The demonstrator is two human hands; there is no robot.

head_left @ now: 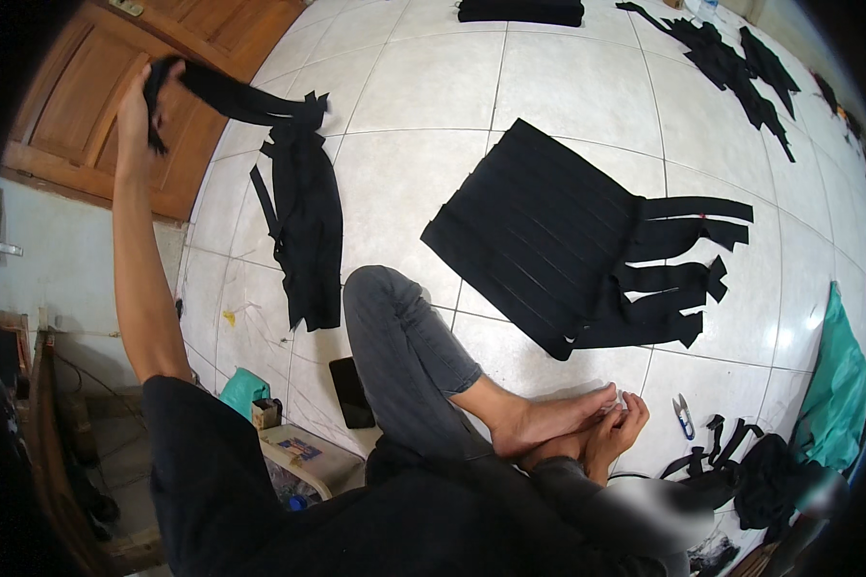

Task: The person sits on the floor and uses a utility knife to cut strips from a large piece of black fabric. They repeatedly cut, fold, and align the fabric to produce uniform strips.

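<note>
Black shirt cloth (346, 524) is filling the lower edge, closest to the lens. Toward the left, a wooden door (91, 106) is showing behind the raised left hand (137, 115), whose fingers are curling around a black strip (226, 93) — its other part is running right to a long heap of black strips (310, 221) lying on white tiles (409, 87). Next, a black phone (353, 392) is lying beside the bent, grey-trousered leg (394, 332). Farther right, a slit black panel (529, 221) is spreading its tails rightward. Below it, the right hand (621, 430) is resting at a bare foot's (534, 423) toes, fingers bent — whether they are pinching anything, I cannot tell. Snips (683, 420), black scraps (712, 468) and teal cloth (830, 394) are showing beyond.
</note>
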